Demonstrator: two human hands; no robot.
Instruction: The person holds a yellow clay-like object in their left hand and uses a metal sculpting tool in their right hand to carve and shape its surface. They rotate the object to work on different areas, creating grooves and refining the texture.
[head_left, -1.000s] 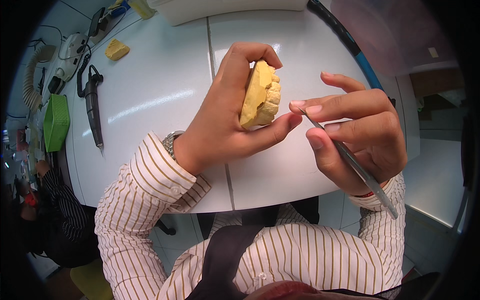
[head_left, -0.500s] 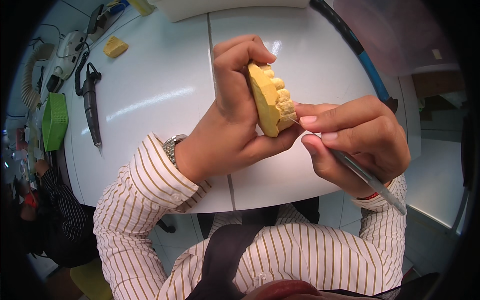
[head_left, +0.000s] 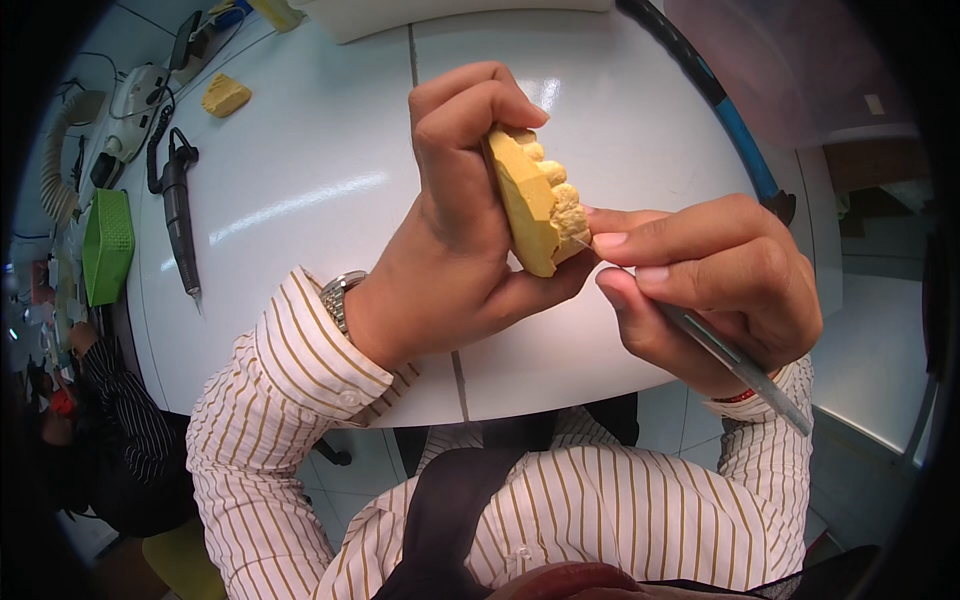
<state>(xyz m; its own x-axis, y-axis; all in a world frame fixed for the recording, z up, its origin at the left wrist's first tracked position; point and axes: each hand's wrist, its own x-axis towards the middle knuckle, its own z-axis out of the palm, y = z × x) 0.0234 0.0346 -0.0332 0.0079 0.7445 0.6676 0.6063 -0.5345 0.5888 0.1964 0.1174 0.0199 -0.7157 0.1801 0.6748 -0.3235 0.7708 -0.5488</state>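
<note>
Above the white table, my left hand [head_left: 455, 215] is wrapped round a yellow plaster dental model [head_left: 526, 205]. The model is tilted on its side, its row of teeth facing right and its flat base toward my palm. My right hand [head_left: 715, 285] pinches a slim metal dental carving instrument [head_left: 728, 365] like a pen. The thin tip meets the lower teeth of the model, beside my left thumb; whether it presses in is too small to tell. Part of the model's base is hidden behind my left fingers and palm.
On the left lie a black handpiece [head_left: 178, 215] with a coiled cord, a smaller yellow plaster piece [head_left: 226, 95] and a green basket [head_left: 108, 247]. A white container [head_left: 460, 12] stands at the far edge, a black-and-blue tool handle [head_left: 725, 110] at far right. Another person's striped sleeve [head_left: 125, 390] shows at left.
My left hand and the dental model have shifted slightly left. My right hand has moved a little left with them, its instrument still at the lower teeth.
</note>
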